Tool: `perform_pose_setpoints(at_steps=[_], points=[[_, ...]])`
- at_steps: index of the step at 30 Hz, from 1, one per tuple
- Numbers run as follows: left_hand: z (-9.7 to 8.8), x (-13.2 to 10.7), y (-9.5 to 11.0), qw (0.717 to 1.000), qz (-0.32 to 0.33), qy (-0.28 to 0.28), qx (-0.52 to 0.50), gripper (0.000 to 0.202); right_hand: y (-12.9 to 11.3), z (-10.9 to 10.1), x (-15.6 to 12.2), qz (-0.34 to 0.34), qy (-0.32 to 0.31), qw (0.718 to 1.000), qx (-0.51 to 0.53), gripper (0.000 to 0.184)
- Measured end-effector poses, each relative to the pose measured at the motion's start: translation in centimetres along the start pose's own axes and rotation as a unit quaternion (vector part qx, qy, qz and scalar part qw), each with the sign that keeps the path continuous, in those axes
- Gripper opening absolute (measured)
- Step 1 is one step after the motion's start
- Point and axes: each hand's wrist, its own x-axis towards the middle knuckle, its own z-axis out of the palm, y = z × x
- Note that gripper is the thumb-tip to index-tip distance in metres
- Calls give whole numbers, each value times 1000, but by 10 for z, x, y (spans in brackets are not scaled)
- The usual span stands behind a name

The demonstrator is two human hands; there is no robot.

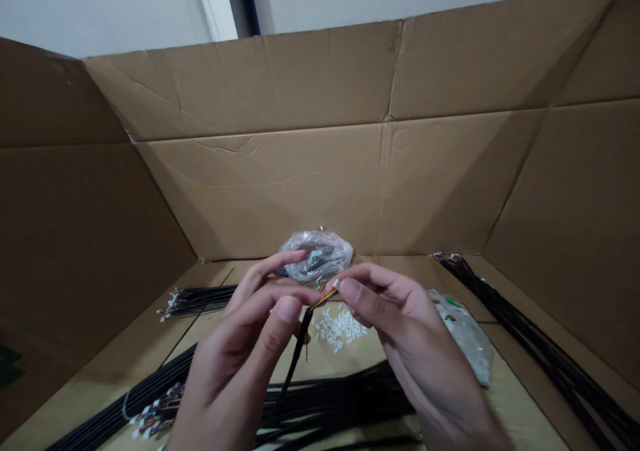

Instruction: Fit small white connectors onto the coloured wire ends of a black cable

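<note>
My right hand point(400, 318) pinches a small white connector point(337, 284) between thumb and index finger. Thin coloured wires point(324, 298), some yellow and orange, run from it into the sheath of a black cable point(299, 352). Just below the bared wires, my left hand point(245, 344) is closed around that cable, its index fingertip close to the wires and another finger raised. Part of the left grip is hidden behind the thumb. Beneath the hands lies a loose heap of small white connectors point(337, 328).
Cardboard walls point(280, 184) enclose the work surface. Black cable bundles lie at the left point(150, 384), front point(345, 398) and right point(530, 338); another bundle point(205, 298) lies farther back at left. A clear plastic bag point(320, 251) stands at the back, another bag point(467, 344) at right.
</note>
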Motion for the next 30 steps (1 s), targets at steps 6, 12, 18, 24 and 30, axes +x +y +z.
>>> perform_pose_setpoints(at_steps=[6, 12, 18, 24, 30], points=[[2, 3, -1, 998, -40, -37, -40, 16, 1, -1, 2, -30, 20, 999, -8, 14], [9, 10, 7, 989, -65, -79, -106, 15, 4, 2, 5, -33, 20, 999, 14, 15], [18, 13, 5, 980, -86, -83, -158, 22, 6, 4, 7, -66, 12, 998, 8, 15], [16, 30, -10, 975, -82, -136, -156, 22, 9, -6, 13, -71, 58, 996, -9, 11], [18, 33, -34, 975, -71, -170, -127, 35, 12, -21, 1, -63, 113, 991, -35, 17]])
